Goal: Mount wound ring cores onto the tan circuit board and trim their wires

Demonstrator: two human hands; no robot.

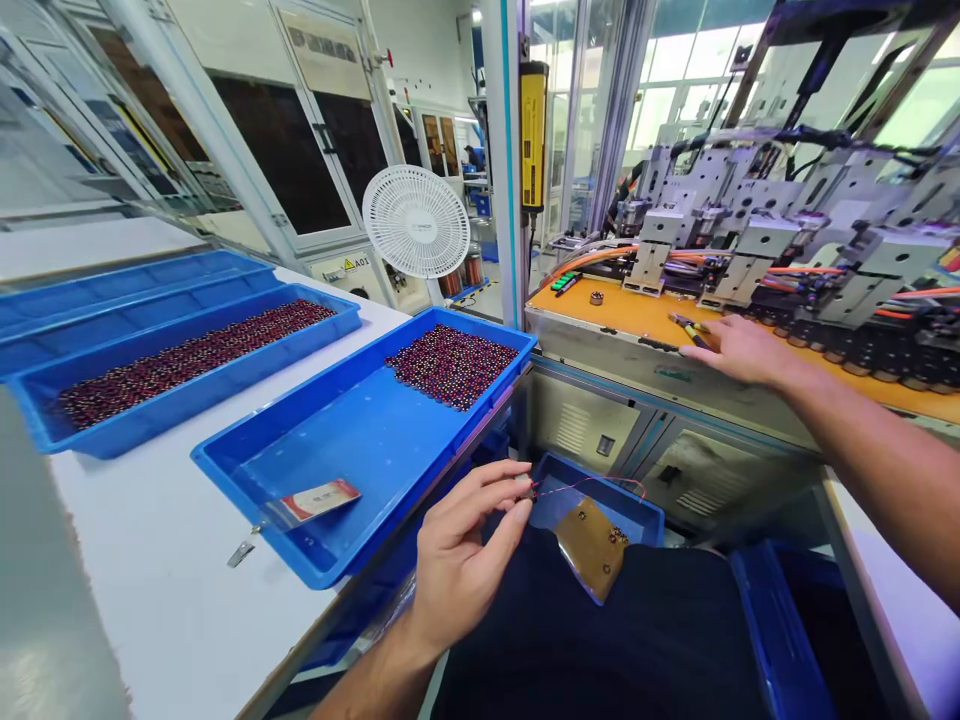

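My left hand (472, 550) is raised over my lap, with thumb and fingers pinching a small dark part (533, 490). A thin red wire (592, 482) trails from that part to the right in a loop. My fingers hide most of the part. My right hand (739, 347) reaches out to the orange bench top (622, 310), thumb and fingers closed around the handles of small pliers (691, 330) with yellow and dark grips. Below my left hand, a brown sheet (592, 550) carries several small round parts (616, 536).
At the left, a blue tray (337, 420) holds many small dark-red parts (454, 365) and a card (319, 500). Another filled tray (187, 365) stands behind it. A white fan (416, 222) is beyond. Machine heads (750, 250) overhang the bench; a small blue bin (637, 515) sits below.
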